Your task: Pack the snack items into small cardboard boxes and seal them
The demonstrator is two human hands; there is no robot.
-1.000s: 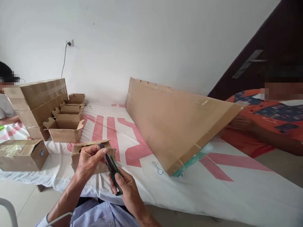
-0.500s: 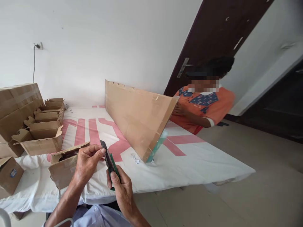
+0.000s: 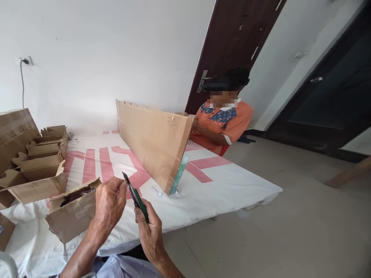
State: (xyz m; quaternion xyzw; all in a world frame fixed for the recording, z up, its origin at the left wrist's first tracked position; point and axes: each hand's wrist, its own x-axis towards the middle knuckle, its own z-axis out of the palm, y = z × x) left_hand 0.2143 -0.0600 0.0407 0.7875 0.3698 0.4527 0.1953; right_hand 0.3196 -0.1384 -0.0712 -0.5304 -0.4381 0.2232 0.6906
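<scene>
My right hand is wrapped round the green and black handle of a utility knife, its blade out and pointing up and left. Close to the blade tip, my left hand is closed, thumb against the fingers. Whatever it pinches, if anything, is too small to make out. Just left of that hand stands an open cardboard box with dark items inside, partly covered by the hand. A tall cardboard panel leans across the table beyond the knife, with a green object behind its near edge.
Several open cardboard boxes line the left of the white cloth-covered table. Small tags lie by the panel's foot. Behind the panel sits a person in an orange shirt. The table's right edge drops to a tiled floor.
My view has swung to the right, so table and boxes sit further left. The left hand has shifted slightly away from the blade; the knife stays in my right hand.
</scene>
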